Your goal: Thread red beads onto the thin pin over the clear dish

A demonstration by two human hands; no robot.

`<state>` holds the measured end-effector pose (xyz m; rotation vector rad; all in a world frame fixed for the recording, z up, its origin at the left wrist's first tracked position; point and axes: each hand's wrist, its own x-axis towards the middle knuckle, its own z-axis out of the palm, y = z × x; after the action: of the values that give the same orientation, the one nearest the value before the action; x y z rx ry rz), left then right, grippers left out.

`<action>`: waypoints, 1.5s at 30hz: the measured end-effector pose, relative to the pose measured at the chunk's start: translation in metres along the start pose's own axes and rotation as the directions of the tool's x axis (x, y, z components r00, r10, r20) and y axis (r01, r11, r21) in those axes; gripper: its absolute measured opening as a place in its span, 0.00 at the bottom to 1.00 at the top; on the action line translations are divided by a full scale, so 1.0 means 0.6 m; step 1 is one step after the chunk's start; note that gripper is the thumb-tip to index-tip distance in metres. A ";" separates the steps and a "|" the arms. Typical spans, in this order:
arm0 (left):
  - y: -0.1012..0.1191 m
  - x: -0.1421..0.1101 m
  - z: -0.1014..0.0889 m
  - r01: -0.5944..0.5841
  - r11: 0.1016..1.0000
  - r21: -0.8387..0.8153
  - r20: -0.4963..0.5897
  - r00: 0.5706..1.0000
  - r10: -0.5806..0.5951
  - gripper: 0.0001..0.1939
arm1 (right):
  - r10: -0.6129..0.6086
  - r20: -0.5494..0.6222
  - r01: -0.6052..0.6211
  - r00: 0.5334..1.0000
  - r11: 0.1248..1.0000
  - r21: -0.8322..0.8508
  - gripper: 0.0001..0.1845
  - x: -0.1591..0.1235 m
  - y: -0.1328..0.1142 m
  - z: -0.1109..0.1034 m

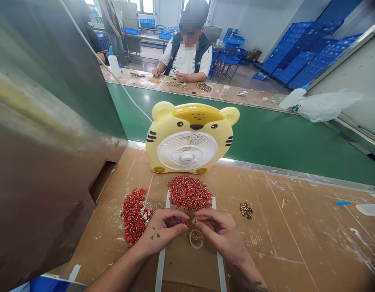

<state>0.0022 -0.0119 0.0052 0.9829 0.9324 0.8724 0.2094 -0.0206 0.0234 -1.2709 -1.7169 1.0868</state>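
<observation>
My left hand pinches a small red part between thumb and fingertips. Facing it, a short gap away, my right hand is closed on a tiny pale piece, too small to name. Just below the fingertips sits a small round clear dish. Beyond both hands lies a heap of small red parts with metallic and dark ends. Another heap of red parts is left of my left hand. Off to the right is a little pile of dark and gold-coloured pieces.
A yellow animal-faced fan stands behind the middle heap. A large metal housing rises at the left. Past the green conveyor belt, a co-worker sits handling small parts. A plastic bag and bottle lie at the far right.
</observation>
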 end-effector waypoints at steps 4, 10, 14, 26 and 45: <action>0.000 0.000 0.000 0.011 0.999 -0.030 0.017 1.000 -0.010 0.06 | -0.077 0.041 0.073 0.996 0.994 0.076 0.04 0.009 -0.007 0.006; -0.002 -0.001 0.000 -0.048 0.998 0.028 0.002 0.999 0.048 0.05 | -0.089 0.039 0.086 0.995 0.994 0.075 0.05 0.013 -0.020 0.007; -0.006 -0.003 -0.003 -0.098 0.989 0.108 0.000 0.995 0.099 0.06 | -0.062 0.053 0.059 0.997 0.997 0.048 0.07 0.011 -0.025 0.011; 0.007 -0.003 -0.005 -0.294 0.852 0.433 0.028 0.949 0.313 0.06 | -0.046 0.043 0.052 0.998 0.988 -0.145 0.06 0.004 -0.037 0.015; -0.003 -0.001 -0.015 -0.271 0.908 0.320 -0.064 0.950 0.307 0.16 | 0.017 -0.222 -0.063 0.975 0.978 -0.199 0.10 0.036 -0.001 -0.013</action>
<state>-0.0058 -0.0103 0.0011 1.3786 1.0561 1.0608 0.2108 0.0020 0.0282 -1.4999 -1.6719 0.7721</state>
